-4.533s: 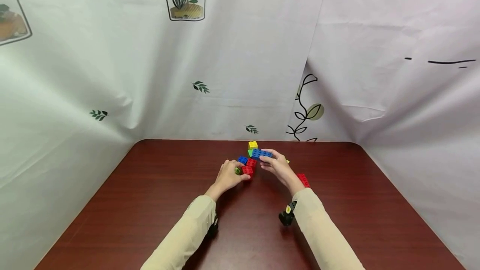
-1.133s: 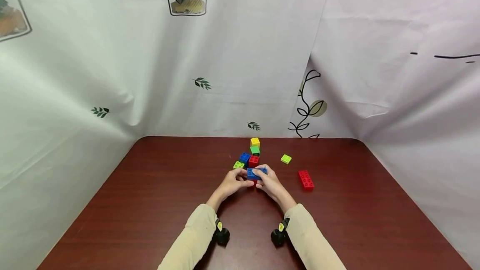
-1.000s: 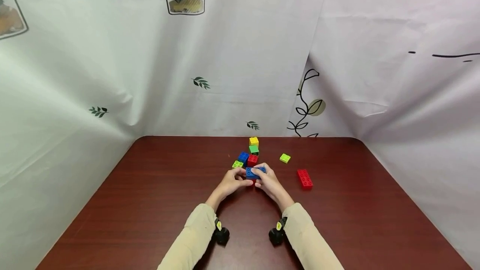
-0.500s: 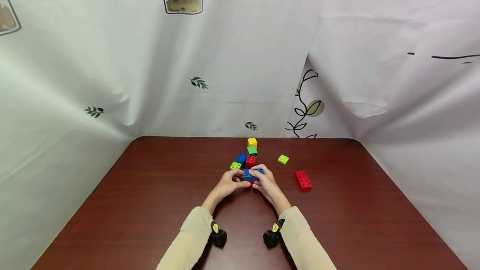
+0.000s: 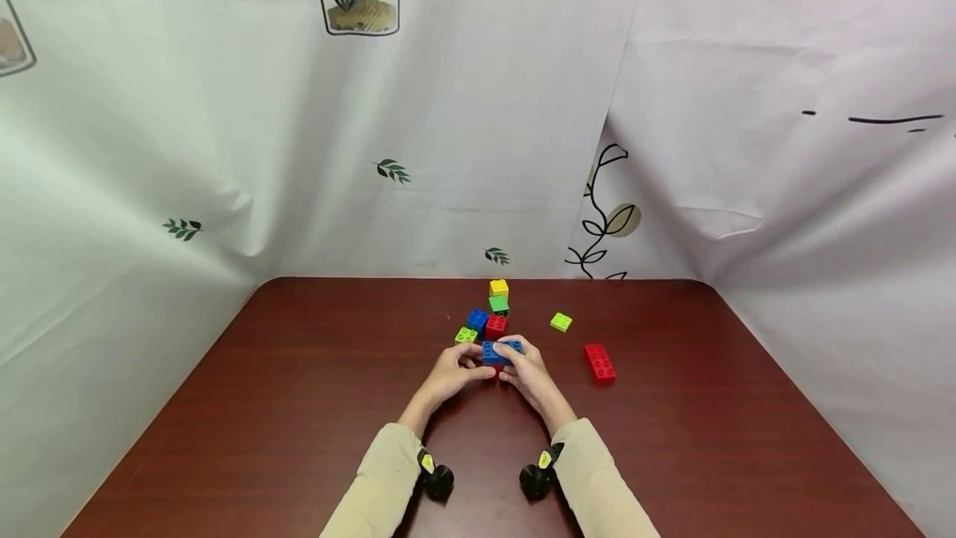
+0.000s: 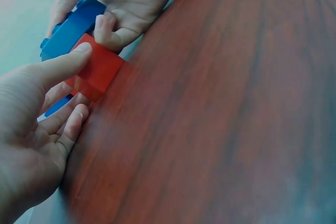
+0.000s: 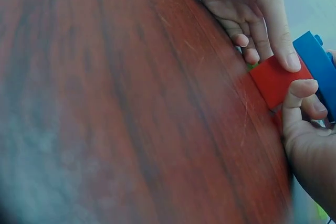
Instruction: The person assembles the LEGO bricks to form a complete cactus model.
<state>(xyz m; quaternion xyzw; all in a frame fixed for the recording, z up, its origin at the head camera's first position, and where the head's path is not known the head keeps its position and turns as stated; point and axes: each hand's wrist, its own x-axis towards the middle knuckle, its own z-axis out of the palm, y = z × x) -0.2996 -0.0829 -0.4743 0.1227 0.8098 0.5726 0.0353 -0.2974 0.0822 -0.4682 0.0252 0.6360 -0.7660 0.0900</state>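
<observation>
A blue brick [image 5: 490,355], pinched in the right hand [image 5: 530,370], sits over a red block [image 6: 106,69] gripped by the left hand [image 5: 450,374], with a yellow block [image 5: 499,288] behind that blue brick and a long red brick [image 5: 600,364] to its right.

This looks like a makeshift recording booth: wrinkled pale cloth [image 5: 463,106], printed with leaf sprigs [image 5: 392,171] and a jarred plant [image 5: 363,11], encloses a reddish-brown desk [image 5: 261,422] left, far and right; black wrist cameras [image 5: 438,483] show near.
</observation>
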